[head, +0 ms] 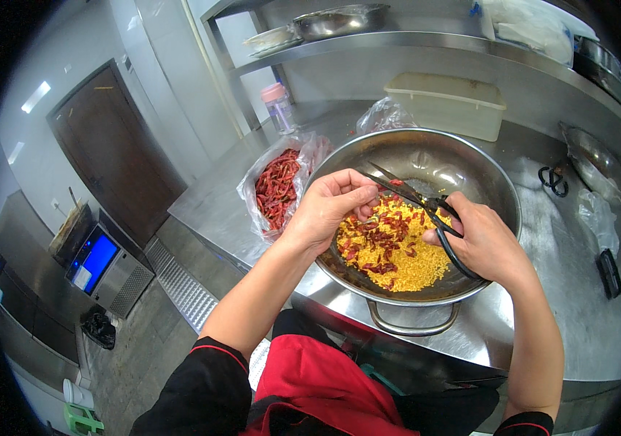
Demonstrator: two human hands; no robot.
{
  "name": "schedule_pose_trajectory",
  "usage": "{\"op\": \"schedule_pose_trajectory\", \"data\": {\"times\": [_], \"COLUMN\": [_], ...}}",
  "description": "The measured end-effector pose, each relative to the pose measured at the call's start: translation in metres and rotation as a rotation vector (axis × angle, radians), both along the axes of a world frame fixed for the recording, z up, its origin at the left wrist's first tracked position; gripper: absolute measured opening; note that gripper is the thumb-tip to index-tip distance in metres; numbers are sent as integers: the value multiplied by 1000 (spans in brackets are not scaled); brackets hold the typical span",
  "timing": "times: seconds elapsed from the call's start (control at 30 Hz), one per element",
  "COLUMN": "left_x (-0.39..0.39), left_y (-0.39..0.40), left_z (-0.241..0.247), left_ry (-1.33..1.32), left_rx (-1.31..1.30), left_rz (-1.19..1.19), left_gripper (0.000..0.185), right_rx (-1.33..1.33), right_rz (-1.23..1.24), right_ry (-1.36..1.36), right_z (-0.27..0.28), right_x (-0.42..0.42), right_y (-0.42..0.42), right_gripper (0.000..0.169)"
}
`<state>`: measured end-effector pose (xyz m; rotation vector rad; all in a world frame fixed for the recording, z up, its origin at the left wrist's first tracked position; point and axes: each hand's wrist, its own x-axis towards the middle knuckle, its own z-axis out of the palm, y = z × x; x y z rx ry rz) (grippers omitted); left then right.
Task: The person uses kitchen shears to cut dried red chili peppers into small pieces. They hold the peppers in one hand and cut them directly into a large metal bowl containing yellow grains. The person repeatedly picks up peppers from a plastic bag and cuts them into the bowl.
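Note:
My right hand grips black-handled scissors, whose parted blades point up and left over a wide steel basin. Beside the blades, the fingertips of my left hand are pinched together. A bit of dried red chili shows at those fingertips, partly hidden by the scissors. Inside the basin, cut chili pieces lie scattered over small yellow grains. To the left of the basin, an open clear plastic bag holds many whole dried red chilies.
A translucent plastic tub, a pink-lidded bottle and another plastic bag stand behind on the steel table. Rightward lie a black looped item, a wrapped bowl and a black object. A shelf overhangs the back.

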<state>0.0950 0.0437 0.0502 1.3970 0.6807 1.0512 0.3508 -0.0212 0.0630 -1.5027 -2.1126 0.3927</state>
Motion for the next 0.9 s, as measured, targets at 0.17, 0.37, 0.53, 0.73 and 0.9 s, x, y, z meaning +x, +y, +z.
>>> {"op": "schedule_pose_trajectory", "data": {"times": [0.17, 0.37, 0.53, 0.73, 0.9], "left_x": [1, -1, -2, 1, 3], "left_y": [-2, 0, 3, -1, -4], "left_z": [3, 2, 0, 1, 3], "left_ry": [19, 18, -37, 18, 50], "left_rx": [-13, -11, -14, 43, 40], "left_rz": [27, 46, 59, -30, -9], "left_gripper": [11, 10, 9, 7, 9], "right_rx": [3, -14, -17, -44, -31], "right_rz": [-3, -12, 33, 38, 27], "right_ry": [-11, 51, 104, 9, 0], "right_z": [0, -2, -10, -1, 0], "right_x": [1, 2, 4, 0, 0], "right_y": [1, 5, 4, -2, -2], "right_gripper": [65, 65, 69, 71, 69]}}
